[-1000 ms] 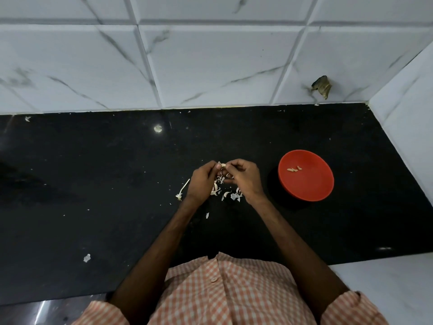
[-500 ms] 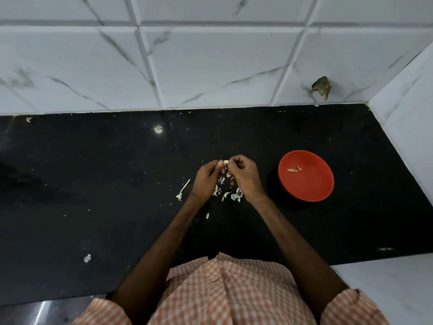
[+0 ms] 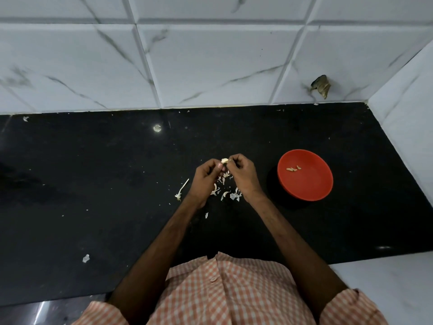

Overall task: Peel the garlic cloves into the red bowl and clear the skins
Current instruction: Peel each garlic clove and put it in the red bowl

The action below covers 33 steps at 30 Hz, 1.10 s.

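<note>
clove [image 3: 224, 160] — part-hidden by fingers [image 3: 235, 159], shirt [image 3: 234, 292] cropped

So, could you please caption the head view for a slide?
Left hand and right hand pinch a garlic clove over skins on a black counter, red bowl alongside.

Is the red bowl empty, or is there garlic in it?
Nearly empty. The red bowl holds just a few small pale garlic pieces near its far rim.

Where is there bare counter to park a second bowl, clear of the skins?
Most open: the counter left of the garlic stem, back to the tiled wall; only specks and one scrap near the front edge. A narrower strip lies between the red bowl and the right wall. Crowded: under the left hand and right hand holding the garlic clove, where skins pile.
</note>
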Each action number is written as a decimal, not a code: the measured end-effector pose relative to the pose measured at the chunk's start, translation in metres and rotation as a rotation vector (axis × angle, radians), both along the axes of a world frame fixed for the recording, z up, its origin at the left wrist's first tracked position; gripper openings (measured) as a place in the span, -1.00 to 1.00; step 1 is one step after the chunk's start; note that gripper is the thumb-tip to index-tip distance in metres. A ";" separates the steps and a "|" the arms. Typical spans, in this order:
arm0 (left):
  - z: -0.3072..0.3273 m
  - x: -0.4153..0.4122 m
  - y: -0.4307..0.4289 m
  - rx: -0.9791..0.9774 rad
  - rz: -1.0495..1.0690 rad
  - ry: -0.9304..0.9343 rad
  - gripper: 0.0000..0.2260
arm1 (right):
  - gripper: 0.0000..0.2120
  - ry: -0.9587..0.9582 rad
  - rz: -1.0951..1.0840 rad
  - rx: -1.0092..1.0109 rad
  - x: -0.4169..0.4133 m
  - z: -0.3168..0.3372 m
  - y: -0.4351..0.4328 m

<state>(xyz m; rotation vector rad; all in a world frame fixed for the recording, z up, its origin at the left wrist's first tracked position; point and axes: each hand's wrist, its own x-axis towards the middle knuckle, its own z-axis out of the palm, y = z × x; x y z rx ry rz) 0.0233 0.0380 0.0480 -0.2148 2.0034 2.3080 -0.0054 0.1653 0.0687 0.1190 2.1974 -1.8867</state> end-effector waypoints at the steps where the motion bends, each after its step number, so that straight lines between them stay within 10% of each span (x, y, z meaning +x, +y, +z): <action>1: 0.001 0.001 0.000 0.014 -0.001 -0.003 -0.78 | -0.92 -0.005 0.006 0.003 0.001 -0.001 -0.001; 24: 0.012 0.002 0.001 -0.039 0.005 -0.095 -0.75 | -0.95 0.363 0.062 0.191 -0.002 0.009 0.010; 33: 0.002 -0.001 0.004 -0.136 0.015 0.039 -0.83 | -0.93 0.141 -0.056 0.081 -0.003 0.004 0.004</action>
